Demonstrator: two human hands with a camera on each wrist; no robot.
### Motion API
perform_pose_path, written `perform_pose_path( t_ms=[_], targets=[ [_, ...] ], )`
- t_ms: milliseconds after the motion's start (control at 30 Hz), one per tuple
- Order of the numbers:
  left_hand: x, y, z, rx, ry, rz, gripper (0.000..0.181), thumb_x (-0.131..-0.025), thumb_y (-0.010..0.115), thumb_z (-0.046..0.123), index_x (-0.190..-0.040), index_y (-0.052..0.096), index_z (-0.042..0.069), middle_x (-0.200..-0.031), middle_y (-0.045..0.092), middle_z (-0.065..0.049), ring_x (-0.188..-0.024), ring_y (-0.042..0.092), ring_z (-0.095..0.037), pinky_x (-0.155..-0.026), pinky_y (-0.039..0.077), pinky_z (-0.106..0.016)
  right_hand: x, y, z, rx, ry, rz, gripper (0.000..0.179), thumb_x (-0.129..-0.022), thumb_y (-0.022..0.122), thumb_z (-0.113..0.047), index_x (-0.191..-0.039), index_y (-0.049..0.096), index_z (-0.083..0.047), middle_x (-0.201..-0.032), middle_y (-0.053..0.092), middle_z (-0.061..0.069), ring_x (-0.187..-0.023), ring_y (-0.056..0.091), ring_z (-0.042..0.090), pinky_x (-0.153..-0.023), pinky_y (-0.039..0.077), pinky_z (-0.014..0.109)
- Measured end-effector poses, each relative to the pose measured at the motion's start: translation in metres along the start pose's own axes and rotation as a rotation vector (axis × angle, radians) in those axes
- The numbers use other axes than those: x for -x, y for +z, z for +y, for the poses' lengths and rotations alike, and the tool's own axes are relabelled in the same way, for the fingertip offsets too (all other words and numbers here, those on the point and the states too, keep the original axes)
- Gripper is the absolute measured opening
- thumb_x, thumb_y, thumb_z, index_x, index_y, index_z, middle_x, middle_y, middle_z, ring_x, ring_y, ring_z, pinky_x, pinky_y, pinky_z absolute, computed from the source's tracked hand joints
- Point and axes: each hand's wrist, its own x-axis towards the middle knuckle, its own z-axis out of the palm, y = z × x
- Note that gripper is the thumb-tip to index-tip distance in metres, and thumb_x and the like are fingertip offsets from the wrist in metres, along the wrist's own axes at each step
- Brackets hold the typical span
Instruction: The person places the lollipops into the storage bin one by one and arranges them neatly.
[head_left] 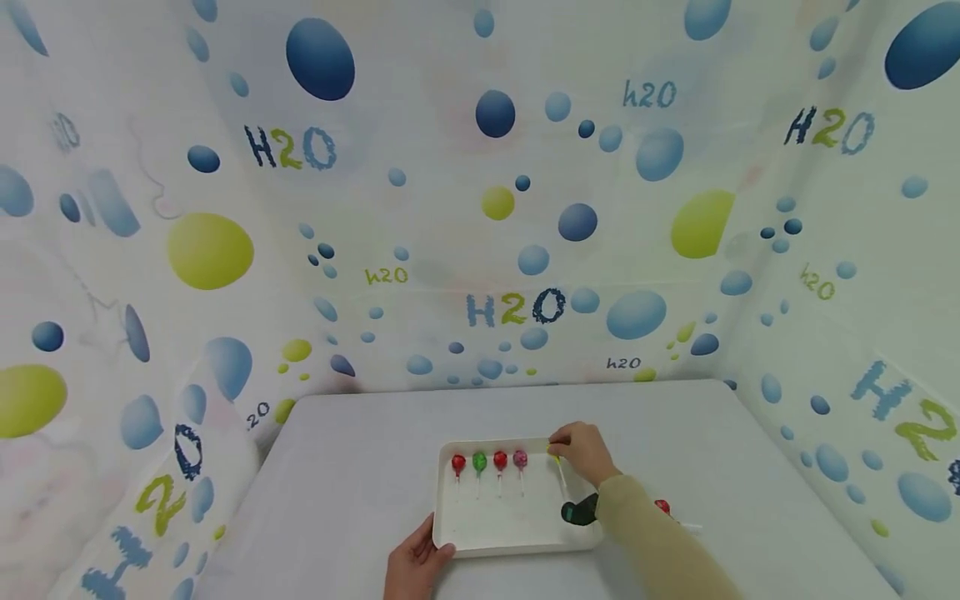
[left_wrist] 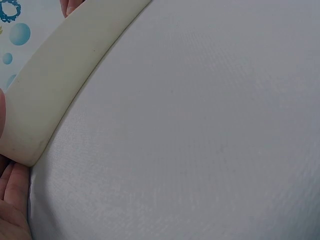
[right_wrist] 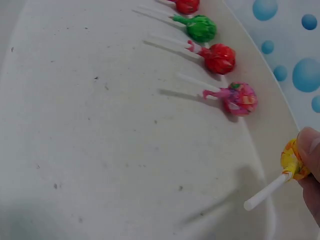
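Observation:
My right hand (head_left: 587, 452) pinches a yellow-wrapped lollipop (right_wrist: 291, 162) by its candy head, over the far right corner of a white tray (head_left: 517, 535). The lollipop's white stick points back toward me, and its shadow falls on the tray floor. Along the tray's far side lie a red lollipop (head_left: 458, 461), a green lollipop (head_left: 480, 460), another red lollipop (right_wrist: 220, 59) and a pink lollipop (right_wrist: 240, 98), in a row with sticks toward me. At the near left corner, my left hand (head_left: 417, 560) grips the tray, thumb at the rim.
A further red lollipop (head_left: 662, 506) lies on the white table (head_left: 337, 467) right of the tray, partly behind my right sleeve (head_left: 652, 533). A dark wrist device (head_left: 579, 510) overlaps the tray's right side. Printed curtains (head_left: 427, 225) stand around the table.

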Motion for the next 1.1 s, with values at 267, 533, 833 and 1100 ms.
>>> perform_pose_path(
  t_ms=[267,533,833,1100],
  targets=[
    [0.004,0.001,0.001,0.011,-0.010,-0.026,0.082,-0.087,0.083,0.018,-0.146,0.040,-0.019,-0.150,0.041,-0.039,-0.141,0.042,-0.050,-0.099,0.059,-0.027,0.007,0.030,0.005,0.055,0.050,-0.008,0.006,-0.087,0.080,-0.009,-0.093,0.079,-0.006,-0.091,0.075,0.004,-0.084,0.063,0.017,-0.083,0.063,0.041],
    [0.007,0.000,0.005,0.011,-0.018,-0.035,0.081,-0.088,0.082,0.018,-0.146,0.040,-0.019,-0.150,0.041,-0.039,-0.141,0.042,-0.050,-0.099,0.059,-0.026,0.012,0.033,0.000,0.078,0.049,0.002,0.005,-0.089,0.079,-0.011,-0.092,0.079,-0.007,-0.091,0.075,0.004,-0.084,0.063,0.016,-0.083,0.062,0.042],
    [0.008,-0.006,0.006,0.016,-0.010,-0.030,0.080,-0.088,0.082,0.017,-0.146,0.040,-0.019,-0.150,0.041,-0.040,-0.141,0.042,-0.051,-0.099,0.058,-0.027,0.013,0.033,-0.005,0.089,0.013,-0.039,0.008,-0.089,0.079,-0.010,-0.096,0.080,-0.006,-0.092,0.075,0.003,-0.085,0.062,0.017,-0.083,0.061,0.041],
    [0.007,-0.009,0.004,0.013,-0.021,-0.031,0.078,-0.088,0.081,0.014,-0.145,0.040,-0.019,-0.150,0.041,-0.039,-0.140,0.043,-0.050,-0.099,0.058,-0.027,0.012,0.038,-0.010,0.106,0.017,-0.022,0.013,-0.088,0.079,-0.008,-0.101,0.081,-0.006,-0.098,0.077,0.006,-0.092,0.067,0.022,-0.094,0.062,0.048]
  ],
)
